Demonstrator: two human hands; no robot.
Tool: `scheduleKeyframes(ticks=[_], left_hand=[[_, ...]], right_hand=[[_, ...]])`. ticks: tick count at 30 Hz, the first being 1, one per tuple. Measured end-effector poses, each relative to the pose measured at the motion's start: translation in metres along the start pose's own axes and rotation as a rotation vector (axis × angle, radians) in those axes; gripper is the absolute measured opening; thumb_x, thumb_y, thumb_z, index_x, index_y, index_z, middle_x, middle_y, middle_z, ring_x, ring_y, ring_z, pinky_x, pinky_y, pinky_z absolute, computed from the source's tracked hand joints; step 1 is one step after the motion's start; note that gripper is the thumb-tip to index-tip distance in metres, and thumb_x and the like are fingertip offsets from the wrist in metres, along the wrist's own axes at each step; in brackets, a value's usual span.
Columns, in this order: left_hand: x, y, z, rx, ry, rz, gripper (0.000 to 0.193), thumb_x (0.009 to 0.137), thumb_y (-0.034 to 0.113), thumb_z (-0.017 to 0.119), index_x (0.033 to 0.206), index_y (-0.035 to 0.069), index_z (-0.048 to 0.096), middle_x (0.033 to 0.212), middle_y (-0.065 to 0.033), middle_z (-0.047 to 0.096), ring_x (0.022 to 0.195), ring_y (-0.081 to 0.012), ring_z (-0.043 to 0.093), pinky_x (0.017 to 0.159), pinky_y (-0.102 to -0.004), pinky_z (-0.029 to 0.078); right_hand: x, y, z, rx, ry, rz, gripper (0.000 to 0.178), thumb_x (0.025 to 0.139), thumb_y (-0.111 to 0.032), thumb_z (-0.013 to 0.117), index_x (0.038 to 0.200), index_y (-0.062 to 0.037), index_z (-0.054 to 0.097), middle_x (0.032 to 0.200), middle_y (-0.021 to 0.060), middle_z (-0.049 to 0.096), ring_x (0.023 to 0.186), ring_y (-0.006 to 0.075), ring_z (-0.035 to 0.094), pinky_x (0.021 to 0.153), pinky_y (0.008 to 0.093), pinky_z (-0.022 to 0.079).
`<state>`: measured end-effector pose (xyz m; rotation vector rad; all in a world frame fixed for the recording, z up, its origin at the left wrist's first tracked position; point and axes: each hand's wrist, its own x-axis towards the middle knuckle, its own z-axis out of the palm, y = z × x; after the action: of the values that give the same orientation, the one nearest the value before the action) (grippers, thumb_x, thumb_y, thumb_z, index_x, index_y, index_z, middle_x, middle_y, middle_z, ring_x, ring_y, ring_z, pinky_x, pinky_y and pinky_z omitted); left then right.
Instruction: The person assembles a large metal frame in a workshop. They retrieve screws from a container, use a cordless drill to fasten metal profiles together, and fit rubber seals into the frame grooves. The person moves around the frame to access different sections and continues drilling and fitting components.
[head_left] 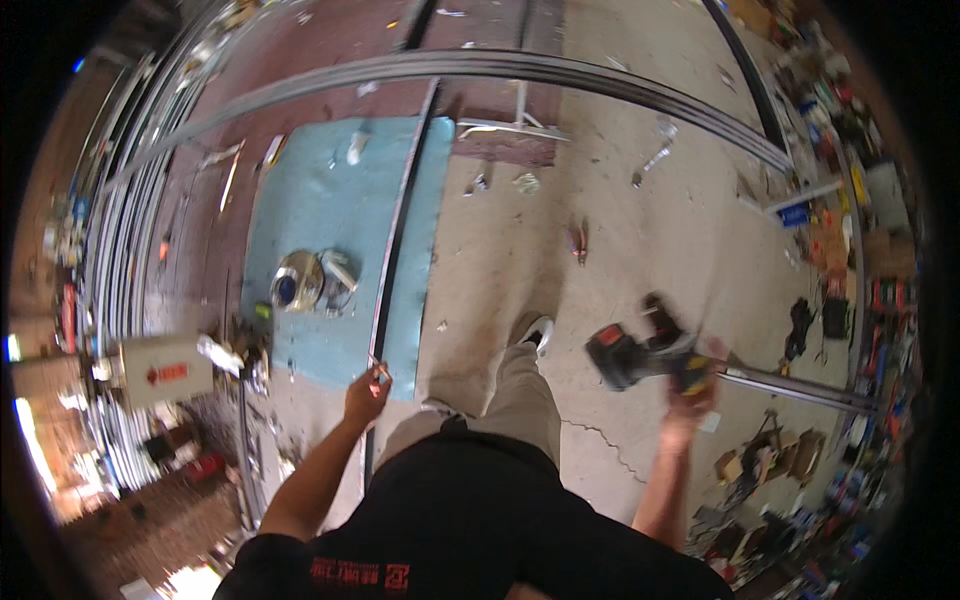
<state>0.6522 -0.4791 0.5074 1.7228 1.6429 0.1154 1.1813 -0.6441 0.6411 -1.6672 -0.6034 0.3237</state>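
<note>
Cordless power tool (664, 358) at 4 o'clock, R hand (691, 400) clamped on it, held wide, prob. for clearance. L hand (366, 397), 8 o'clock, by dark bar (400, 215); can't tell grip from here. Teal mat (325, 200), 10 o'clock, prob. as padding.

Black on the power drill (650, 360), with flashes of red and yellow! The mat (330, 200) is plain teal, the floor (620, 150) greyish beige, and here's a black shirt (450, 510), red print, pale khaki trousers (520, 405)!
</note>
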Motion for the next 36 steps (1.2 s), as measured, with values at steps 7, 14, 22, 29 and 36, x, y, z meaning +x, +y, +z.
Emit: scheduleKeyframes(ticks=[7,14,22,29,36], left_hand=[[-0.122,-0.195,-0.055,-0.216,0.439,-0.199,0.038,0.088,0.028,0.067,0.123,0.013,0.067,0.106,-0.0099,0.074,0.084,-0.0264,0.073,0.076,-0.0385,0.056],[-0.233,-0.306,-0.052,-0.453,0.685,-0.554,0.039,0.09,0.026,0.066,0.126,0.012,0.065,0.111,-0.009,0.073,0.085,-0.0218,0.074,0.077,-0.0335,0.057],[-0.218,-0.267,-0.105,-0.697,0.696,-0.423,0.042,0.092,0.019,0.066,0.13,0.003,0.06,0.115,-0.0123,0.071,0.08,-0.0181,0.074,0.072,-0.0298,0.055],[-0.161,-0.224,-0.203,-0.461,0.586,-0.248,0.04,0.092,0.013,0.065,0.13,0.004,0.06,0.115,-0.0091,0.071,0.081,-0.0208,0.074,0.074,-0.0334,0.058],[-0.108,-0.208,-0.3,-0.419,0.701,-0.101,0.042,0.091,0.009,0.066,0.133,0.004,0.058,0.119,-0.0125,0.069,0.086,-0.0199,0.073,0.079,-0.0319,0.058]], right_hand=[[0.015,-0.17,0.042,0.345,-0.569,-0.13,0.067,0.094,-0.024,0.067,0.149,-0.0027,0.035,0.097,0.0055,0.058,0.089,0.0173,0.055,0.095,0.0362,0.043],[-0.093,-0.106,0.175,-0.011,-0.658,0.181,0.019,0.087,-0.02,0.075,0.078,-0.0097,0.061,0.075,-0.0014,0.057,0.068,0.0104,0.054,0.066,0.0262,0.043],[-0.192,0.011,0.27,-0.515,-0.861,0.445,0.014,0.079,-0.016,0.077,0.077,-0.0076,0.066,0.062,-0.0007,0.06,0.048,0.0096,0.054,0.046,0.027,0.041],[-0.213,0.073,0.36,-0.375,-0.969,0.21,0.015,0.082,-0.012,0.076,0.08,-0.0079,0.061,0.062,-0.0032,0.054,0.051,0.0088,0.05,0.048,0.0268,0.039],[-0.239,-0.006,0.524,-0.055,-1.177,0.286,0.023,0.084,-0.011,0.076,0.101,-0.0046,0.061,0.084,0.0025,0.063,0.068,0.0102,0.061,0.059,0.0275,0.05]])
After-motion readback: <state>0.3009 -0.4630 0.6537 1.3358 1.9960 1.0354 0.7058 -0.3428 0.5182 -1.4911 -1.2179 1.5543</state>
